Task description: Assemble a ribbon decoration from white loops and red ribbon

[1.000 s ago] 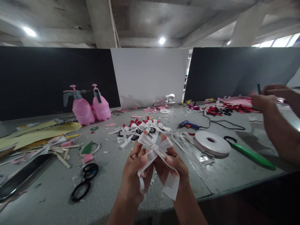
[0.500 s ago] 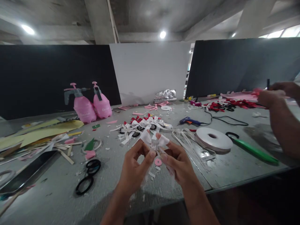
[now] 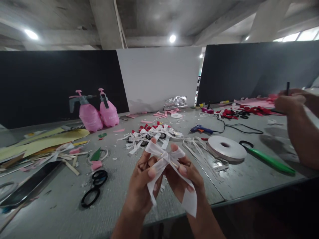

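Observation:
A white ribbon bow (image 3: 165,156) is pinched between both of my hands above the near edge of the grey table (image 3: 119,196). My left hand (image 3: 142,186) grips its left loop and knot with closed fingers. My right hand (image 3: 186,177) pinches the right loop, and a long white tail (image 3: 189,199) hangs down over it. Just beyond lies a pile of finished white and red bows (image 3: 152,134).
Black hair-tie rings (image 3: 93,187) lie at the near left, paper scraps (image 3: 42,142) and two pink spray bottles (image 3: 98,111) further left. A white ribbon roll (image 3: 226,147), green-handled tool (image 3: 269,161) and blue glue gun (image 3: 200,128) sit right. Another person's arms (image 3: 296,122) work at far right.
Both hands have drawn back toward me and lifted the bow, whose tails now hang over my right hand. The camera tilted slightly.

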Tool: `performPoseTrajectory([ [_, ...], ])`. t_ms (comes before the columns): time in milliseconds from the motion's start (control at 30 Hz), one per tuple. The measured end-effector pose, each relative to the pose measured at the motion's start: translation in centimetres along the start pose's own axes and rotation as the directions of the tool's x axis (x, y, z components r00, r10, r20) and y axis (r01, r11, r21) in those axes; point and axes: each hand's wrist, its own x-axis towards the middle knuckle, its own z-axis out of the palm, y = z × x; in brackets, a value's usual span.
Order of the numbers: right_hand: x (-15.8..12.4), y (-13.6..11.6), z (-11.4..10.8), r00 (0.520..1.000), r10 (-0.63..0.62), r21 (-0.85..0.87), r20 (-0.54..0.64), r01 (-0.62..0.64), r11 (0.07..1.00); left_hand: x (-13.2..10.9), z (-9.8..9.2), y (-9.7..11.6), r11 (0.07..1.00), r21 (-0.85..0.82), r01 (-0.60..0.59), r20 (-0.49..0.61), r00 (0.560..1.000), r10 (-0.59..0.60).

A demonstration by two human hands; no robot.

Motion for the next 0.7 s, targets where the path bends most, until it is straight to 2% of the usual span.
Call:
performPoseTrajectory([
  [100,0.0,-0.1,-0.2,0.998,0.050,-0.044,0.027,-0.049,0.998,-0.1,0.4,0.2,1.000,-0.015,-0.004,-0.007,1.000,0.004],
  [233,0.2,-0.3,-0.6,0.998,0.046,-0.177,0.040,-0.038,0.984,0.3,0.2,1.0,0.999,0.030,0.039,-0.047,0.998,-0.037],
  [333,0.3,-0.9,-0.9,0.996,0.047,-0.279,0.073,-0.024,0.960,0.6,-0.4,1.4,0.978,0.198,0.062,-0.087,0.995,-0.045],
  [467,0.5,-1.5,-1.1,0.996,0.010,-0.375,0.088,0.024,0.927,0.8,-0.7,1.3,0.891,0.454,0.010,-0.125,0.991,0.053],
  [567,0.8,-1.3,-1.1,0.995,-0.068,-0.473,0.077,0.096,0.876,0.7,-0.5,1.0,0.865,0.502,0.002,-0.096,0.994,0.054],
  [700,1.2,-0.5,-0.6,0.955,-0.292,-0.588,0.052,0.265,0.764,0.9,-0.2,0.9,0.903,0.429,0.013,-0.070,0.997,0.019],
])
